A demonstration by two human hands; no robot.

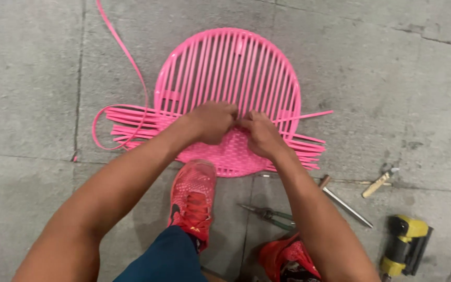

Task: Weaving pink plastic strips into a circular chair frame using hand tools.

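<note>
A: Both hands meet mid-frame on the pink woven round frame [228,99] lying on the concrete floor [27,68].

B: Left hand [212,121] and right hand [259,133], grips pinched on pink strips [131,122]; fingertips hidden underneath.

A round pink frame [229,68] lies flat on the concrete floor at upper centre of the frame, strung with parallel strips. Its lower part is woven, and loose pink strip ends [131,122] stick out on both sides.

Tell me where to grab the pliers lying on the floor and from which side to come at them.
Grip the pliers by the green handles at their right end, probably coming from above and slightly right. The thin pointed jaws aim left toward the red shoe, so that end offers little to hold. They lie flat on the concrete floor, partly under the right forearm; the right hand is nearest.
</note>
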